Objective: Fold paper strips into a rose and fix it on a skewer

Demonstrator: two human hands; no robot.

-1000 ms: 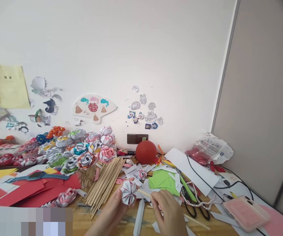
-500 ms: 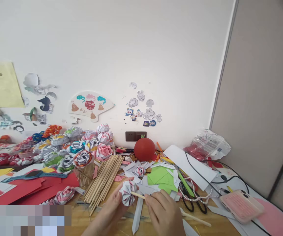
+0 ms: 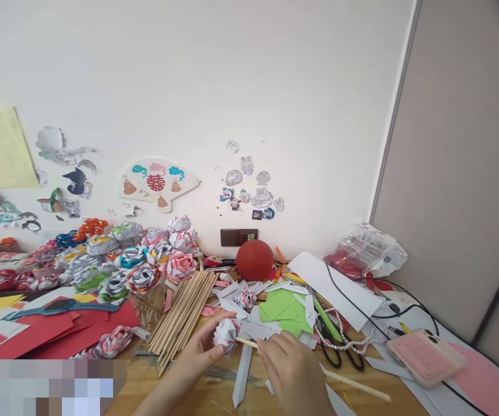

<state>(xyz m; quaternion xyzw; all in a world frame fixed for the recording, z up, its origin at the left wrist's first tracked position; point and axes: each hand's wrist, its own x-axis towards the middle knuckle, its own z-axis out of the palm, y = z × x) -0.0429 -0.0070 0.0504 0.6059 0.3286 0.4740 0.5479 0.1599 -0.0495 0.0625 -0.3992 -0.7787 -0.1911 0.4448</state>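
My left hand [image 3: 201, 352] is closed around a folded paper flower [image 3: 224, 335], white with darker edges. Fingers and thumb grip its sides. My right hand [image 3: 290, 367] pinches a thin wooden stick [image 3: 357, 387], whose one end meets the flower's right side; whether it goes inside cannot be seen. The stick's other end sticks out to the right past my hand. Beneath my hands lies a pointed white paper strip [image 3: 242, 375] on the wooden table [image 3: 206, 398].
A bundle of wooden sticks [image 3: 184, 318] and a pile of paper flowers [image 3: 140, 260] are to the left. Behind stands a red ball [image 3: 254, 260]. Green paper [image 3: 286, 312], scissors [image 3: 329, 323], a bead string [image 3: 353, 346] and a pink-cased phone [image 3: 426, 357] lie at the right.
The paper flower has turned in my left hand, its pleated face less visible now. The stick's far end reaches further to the right.
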